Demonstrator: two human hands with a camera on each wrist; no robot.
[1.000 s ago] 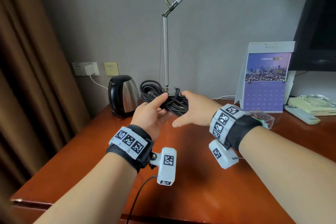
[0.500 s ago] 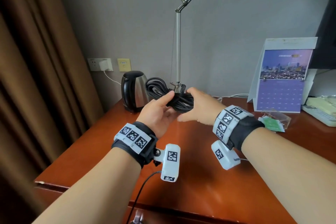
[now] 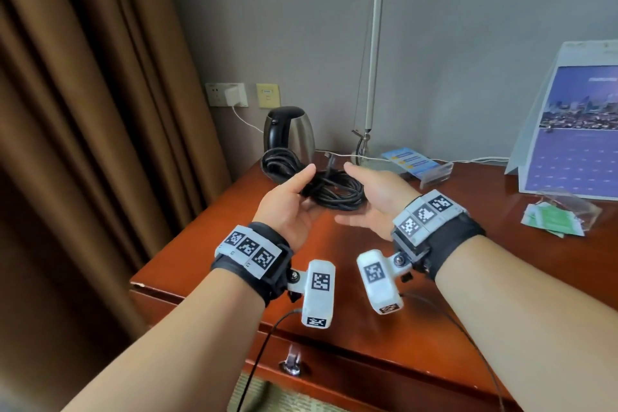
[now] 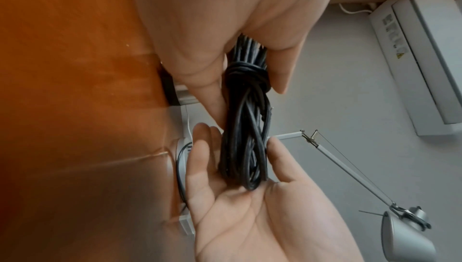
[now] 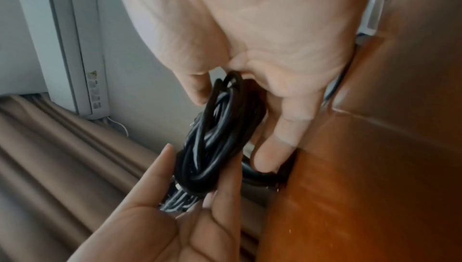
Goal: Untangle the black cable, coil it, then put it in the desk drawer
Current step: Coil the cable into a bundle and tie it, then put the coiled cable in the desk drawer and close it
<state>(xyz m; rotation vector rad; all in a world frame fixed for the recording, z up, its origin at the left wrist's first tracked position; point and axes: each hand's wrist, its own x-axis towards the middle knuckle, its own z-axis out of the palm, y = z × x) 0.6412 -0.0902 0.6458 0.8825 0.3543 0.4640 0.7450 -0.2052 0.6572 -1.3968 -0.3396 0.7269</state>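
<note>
The black cable [image 3: 334, 189] is a coiled bundle, wrapped round its middle [image 4: 246, 76], held in the air above the reddish wooden desk [image 3: 384, 328]. My left hand [image 3: 294, 201] grips it at the wrap, thumb on top and fingers beneath [image 4: 207, 92]. The right end of the coil lies loosely between the thumb and the slightly curled fingers [image 5: 282, 127] of my right hand [image 3: 374, 197]. One loop [image 3: 277, 162] sticks out to the left. The desk drawer [image 3: 337, 378] below the front edge is closed, its metal handle [image 3: 292, 363] showing.
A steel kettle [image 3: 289, 130] and a desk lamp post [image 3: 373, 77] stand behind the hands. At the right are a clear card holder [image 3: 416, 164], a calendar [image 3: 575, 130] and tea sachets [image 3: 555, 216]. A brown curtain [image 3: 83, 110] hangs at the left.
Both hands have come lower and nearer with the coil, which now lies flatter. The view has tilted down, bringing the desk's front edge and the drawer handle into sight.
</note>
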